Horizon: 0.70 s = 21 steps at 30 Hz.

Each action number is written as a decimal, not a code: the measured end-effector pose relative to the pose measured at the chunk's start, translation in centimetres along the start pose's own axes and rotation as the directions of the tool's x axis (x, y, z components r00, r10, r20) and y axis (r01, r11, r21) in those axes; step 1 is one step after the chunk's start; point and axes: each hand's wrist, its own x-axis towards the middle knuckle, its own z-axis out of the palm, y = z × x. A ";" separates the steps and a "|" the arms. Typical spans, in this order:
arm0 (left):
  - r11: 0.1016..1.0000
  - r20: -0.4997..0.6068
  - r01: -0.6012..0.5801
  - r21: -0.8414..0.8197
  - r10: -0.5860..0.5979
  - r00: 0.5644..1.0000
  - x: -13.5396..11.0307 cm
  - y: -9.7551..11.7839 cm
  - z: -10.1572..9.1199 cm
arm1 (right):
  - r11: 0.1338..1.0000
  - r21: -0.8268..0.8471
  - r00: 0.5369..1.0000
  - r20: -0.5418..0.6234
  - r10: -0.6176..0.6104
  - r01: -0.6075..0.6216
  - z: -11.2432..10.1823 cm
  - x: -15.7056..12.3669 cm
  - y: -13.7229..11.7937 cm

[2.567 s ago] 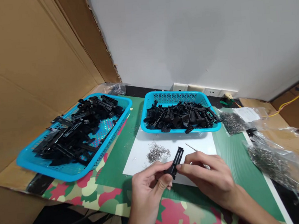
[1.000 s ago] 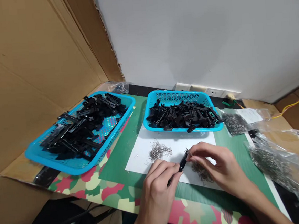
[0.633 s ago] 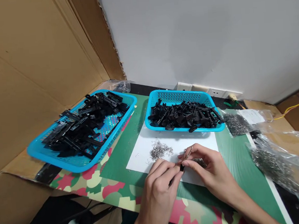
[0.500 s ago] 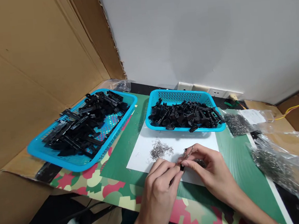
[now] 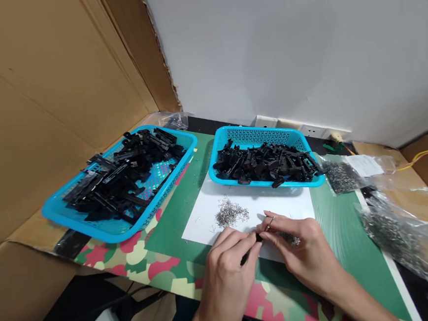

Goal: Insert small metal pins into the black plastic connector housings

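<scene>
My left hand (image 5: 231, 265) is closed around a small black plastic part (image 5: 245, 258), most of it hidden by the fingers. The fingertips of my right hand (image 5: 298, 240) meet the same part from the right, thumb and forefinger pinched at its end. A thin metal piece (image 5: 270, 223) shows at my right fingers; whether it is gripped or worn I cannot tell. Just beyond my hands, a pile of small bent metal springs (image 5: 230, 212) lies on a white sheet (image 5: 200, 218). More small metal pieces (image 5: 291, 238) are partly covered by my right hand.
A blue basket (image 5: 267, 182) of black plastic parts stands behind the sheet. Another blue basket (image 5: 112, 236) with longer black parts is at the left. Plastic bags of metal pieces (image 5: 339, 175) lie along the right edge. Cardboard (image 5: 54, 69) rises on the left; a power strip (image 5: 313, 131) runs by the wall.
The fingers of my right hand have shifted slightly lower and closed in on the black part. My left hand keeps its hold nearly in place.
</scene>
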 end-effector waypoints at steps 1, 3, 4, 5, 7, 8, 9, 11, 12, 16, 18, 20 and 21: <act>1.000 0.001 -0.001 -0.001 0.001 1.000 0.1 0.0 0.0 | 1.000 0.004 1.000 -0.002 0.008 -0.008 0.0 0.0 0.0; 1.000 -0.006 -0.005 -0.012 0.005 1.000 0.2 -0.1 0.1 | 0.998 0.046 0.998 -0.048 0.049 -0.047 0.1 -0.1 0.0; 1.000 -0.015 -0.010 -0.018 0.009 1.000 0.2 -0.1 0.1 | 0.995 0.075 0.994 -0.078 0.077 -0.071 0.1 -0.1 -0.1; 1.000 -0.020 -0.016 -0.022 0.015 1.000 0.3 -0.1 0.2 | 0.991 0.103 0.990 -0.105 0.098 -0.088 0.0 -0.1 -0.1; 0.999 -0.024 -0.034 -0.024 0.033 0.999 0.3 0.0 0.2 | 0.985 0.136 0.983 -0.136 0.125 -0.107 -0.1 -0.1 -0.2; 0.999 -0.022 -0.043 -0.022 0.042 0.999 0.3 0.0 0.3 | 0.984 0.139 0.981 -0.138 0.133 -0.114 -0.1 -0.1 -0.2; 0.999 -0.016 -0.050 -0.016 0.050 0.999 0.2 0.0 0.2 | 0.984 0.134 0.982 -0.131 0.136 -0.118 -0.1 0.0 -0.2; 0.998 0.000 -0.065 0.000 0.065 0.998 0.2 0.1 0.2 | 0.989 0.102 0.985 -0.117 0.123 -0.112 -0.1 0.0 -0.2; 0.997 0.006 -0.072 0.009 0.072 0.997 0.1 0.1 0.2 | 0.992 0.076 0.988 -0.109 0.111 -0.103 -0.1 -0.1 -0.2; 0.995 0.025 -0.085 0.044 0.084 0.996 0.1 0.4 0.0 | 0.998 -0.037 0.996 -0.071 0.049 -0.052 0.2 -0.2 -0.1; 0.995 0.025 -0.089 0.054 0.088 0.996 0.1 0.5 0.0 | 0.996 -0.077 0.998 -0.059 0.028 -0.033 0.2 -0.3 -0.1; 0.994 0.023 -0.092 0.053 0.091 0.996 0.1 0.6 0.1 | 0.995 -0.093 0.999 -0.042 0.018 -0.022 0.1 -0.2 -0.2; 0.995 0.024 -0.089 0.052 0.088 0.996 0.0 0.7 0.1 | 0.995 -0.093 0.999 -0.029 0.018 -0.020 0.0 -0.1 -0.3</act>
